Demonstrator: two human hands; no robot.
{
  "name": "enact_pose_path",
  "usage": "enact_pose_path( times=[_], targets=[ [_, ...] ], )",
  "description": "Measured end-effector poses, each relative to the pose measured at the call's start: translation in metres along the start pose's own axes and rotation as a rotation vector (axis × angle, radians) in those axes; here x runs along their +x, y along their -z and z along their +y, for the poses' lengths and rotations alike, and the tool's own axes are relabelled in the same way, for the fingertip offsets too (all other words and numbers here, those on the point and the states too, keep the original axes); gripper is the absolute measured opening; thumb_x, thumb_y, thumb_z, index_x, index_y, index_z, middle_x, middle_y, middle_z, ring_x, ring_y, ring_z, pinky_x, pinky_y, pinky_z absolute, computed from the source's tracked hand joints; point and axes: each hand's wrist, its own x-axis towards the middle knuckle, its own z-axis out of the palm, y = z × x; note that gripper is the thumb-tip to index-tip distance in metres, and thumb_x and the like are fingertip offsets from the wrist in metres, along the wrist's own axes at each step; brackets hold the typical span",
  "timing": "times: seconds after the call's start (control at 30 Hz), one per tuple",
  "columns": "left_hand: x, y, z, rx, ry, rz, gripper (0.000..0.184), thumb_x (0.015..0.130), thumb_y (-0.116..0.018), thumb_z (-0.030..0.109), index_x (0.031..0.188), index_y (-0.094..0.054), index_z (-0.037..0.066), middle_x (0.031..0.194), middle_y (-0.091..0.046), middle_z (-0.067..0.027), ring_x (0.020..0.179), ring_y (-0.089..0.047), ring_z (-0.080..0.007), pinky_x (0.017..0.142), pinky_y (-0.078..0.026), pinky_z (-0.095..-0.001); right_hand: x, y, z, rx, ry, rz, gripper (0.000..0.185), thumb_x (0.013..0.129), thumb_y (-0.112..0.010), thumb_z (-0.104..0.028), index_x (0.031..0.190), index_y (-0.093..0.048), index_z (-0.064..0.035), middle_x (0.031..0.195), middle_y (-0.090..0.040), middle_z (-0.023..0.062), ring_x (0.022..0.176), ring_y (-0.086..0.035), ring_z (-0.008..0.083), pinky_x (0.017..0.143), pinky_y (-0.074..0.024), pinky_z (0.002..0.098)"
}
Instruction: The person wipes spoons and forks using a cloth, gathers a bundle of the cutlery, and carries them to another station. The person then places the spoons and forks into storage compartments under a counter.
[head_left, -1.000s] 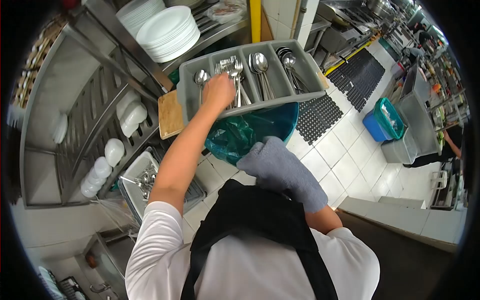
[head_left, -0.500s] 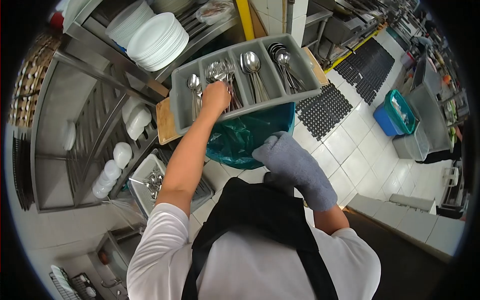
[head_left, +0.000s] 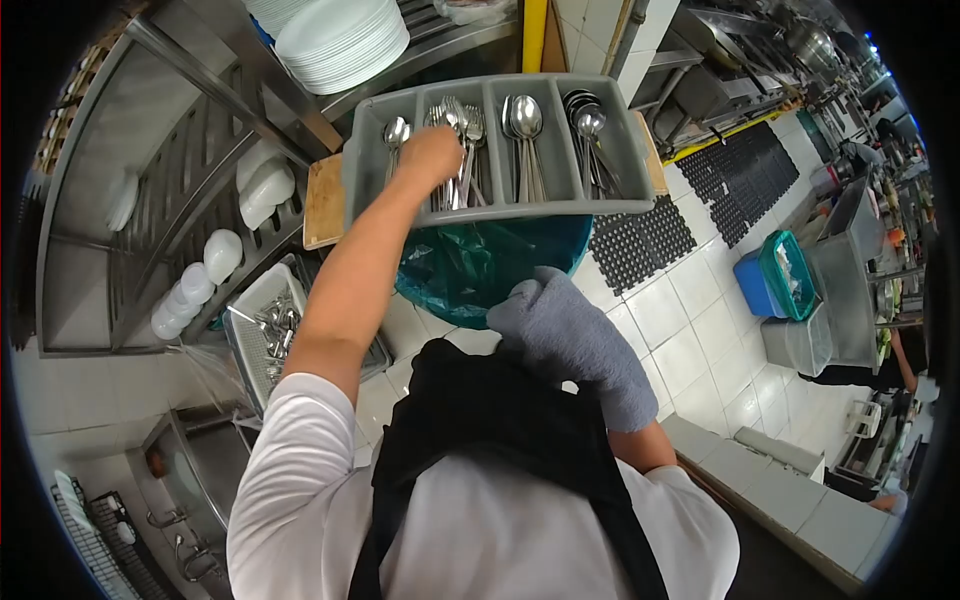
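Observation:
A grey cutlery tray with several compartments lies in front of me. My left hand is in the fork compartment with its fingers curled closed, right at the forks. What its fingers grip is hidden. Small spoons lie in the compartment to the left; large spoons and dark-looking ladle-like spoons fill those to the right. A grey towel covers my right hand and most of that forearm, so those fingers are out of sight. It is close to my black apron.
Below the tray is a bin with a green liner. Stacked white plates stand on a metal shelf behind it. To the left, a white basket holds loose cutlery. A blue bin and black floor mats lie right.
My left hand has risen slightly off the forks' handles and turned, staying in the same compartment. The view has shifted a little. My towel-covered right hand stays by the apron.

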Motion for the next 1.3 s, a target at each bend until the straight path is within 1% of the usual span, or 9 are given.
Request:
enact_pose_path(
  times=[0.3,0.47,0.57,0.67,0.77,0.83,0.93,1.0,1.3],
  targets=[
    [-0.019,-0.003,0.009,0.012,0.014,0.098,0.045,0.088,-0.065,0.043,0.095,-0.070,-0.002,0.094,-0.070,-0.0237,0.092,-0.067,-0.0418,0.082,-0.053,-0.0491,-0.006,0.012,0.005,-0.089,-0.126,0.235,0.030,0.069,-0.069,-0.016,0.097,-0.060,-0.0084,0.097,-0.062,0.0120,0.097,-0.062,0.0330,0.095,-0.0452,0.0421],
    [-0.079,0.003,0.004,-0.265,-0.133,0.380,0.031,0.090,-0.063,0.034,0.097,-0.067,0.003,0.090,-0.071,-0.0155,0.083,-0.067,-0.0367,0.074,-0.053,-0.0442,0.006,0.065,-0.014,0.155,-0.391,0.343,0.034,0.068,-0.072,-0.018,0.098,-0.060,-0.0086,0.097,-0.063,0.0110,0.100,-0.063,0.0302,0.097,-0.0455,0.0412],
    [-0.121,-0.007,-0.010,-0.430,-0.223,0.468,0.025,0.090,-0.066,0.027,0.100,-0.068,0.004,0.089,-0.072,-0.0140,0.075,-0.069,-0.0309,0.069,-0.053,-0.0384,0.011,0.067,-0.013,0.151,-0.505,0.185,0.031,0.069,-0.071,-0.016,0.097,-0.059,-0.0060,0.098,-0.062,0.0144,0.103,-0.062,0.0302,0.096,-0.0456,0.0432],
    [-0.168,-0.014,-0.021,-0.678,0.040,0.307,0.025,0.092,-0.065,0.013,0.115,-0.065,0.003,0.094,-0.070,-0.0093,0.074,-0.066,-0.0149,0.069,-0.052,-0.0289,0.007,0.061,-0.018,0.130,-0.667,-0.041,0.032,0.069,-0.072,-0.015,0.096,-0.059,-0.0037,0.099,-0.062,0.0173,0.105,-0.061,0.0303,0.094,-0.0459,0.0448],
    [-0.199,-0.041,-0.047,-0.798,0.102,0.404,0.024,0.093,-0.064,0.014,0.115,-0.065,0.004,0.091,-0.069,-0.0053,0.074,-0.061,-0.0072,0.069,-0.051,-0.0242,0.001,0.059,-0.023,0.041,-0.796,-0.230,0.036,0.066,-0.074,-0.016,0.097,-0.059,-0.0030,0.100,-0.061,0.0179,0.105,-0.061,0.0306,0.093,-0.0461,0.0451],
    [-0.223,-0.041,-0.051,-0.773,0.122,0.462,0.023,0.093,-0.064,0.014,0.114,-0.065,0.004,0.090,-0.069,-0.0059,0.075,-0.062,-0.0086,0.068,-0.053,-0.0259,0.000,0.056,-0.024,-0.006,-0.738,-0.197,0.038,0.065,-0.075,-0.017,0.097,-0.059,-0.0030,0.099,-0.061,0.0178,0.105,-0.061,0.0308,0.093,-0.0461,0.0451],
    [-0.261,-0.047,-0.057,-0.705,0.183,0.428,0.031,0.089,-0.066,0.016,0.117,-0.061,0.005,0.091,-0.070,-0.0118,0.068,-0.067,-0.0256,0.063,-0.053,-0.0366,0.001,0.051,-0.026,-0.043,-0.658,-0.139,0.041,0.063,-0.076,-0.018,0.097,-0.060,-0.0029,0.099,-0.061,0.0178,0.104,-0.060,0.0311,0.093,-0.0461,0.0451],
    [-0.279,-0.063,-0.066,-0.786,0.232,0.348,0.033,0.088,-0.065,0.009,0.120,-0.060,0.004,0.089,-0.069,-0.0101,0.062,-0.062,-0.0211,0.060,-0.050,-0.0331,0.007,0.045,-0.030,-0.067,-0.615,-0.116,0.043,0.062,-0.077,-0.018,0.098,-0.060,-0.0028,0.099,-0.061,0.0177,0.104,-0.060,0.0313,0.093,-0.0461,0.0451],
    [-0.347,-0.117,-0.147,-0.592,0.422,0.324,0.031,0.086,-0.069,0.015,0.114,-0.063,0.003,0.098,-0.068,-0.0141,0.068,-0.065,-0.0287,0.067,-0.053,-0.0390,0.075,0.023,-0.052,-0.104,-0.392,0.059,0.051,0.056,-0.081,-0.021,0.099,-0.060,-0.0026,0.099,-0.060,0.0175,0.103,-0.060,0.0323,0.092,-0.0462,0.0450]
  ],
)
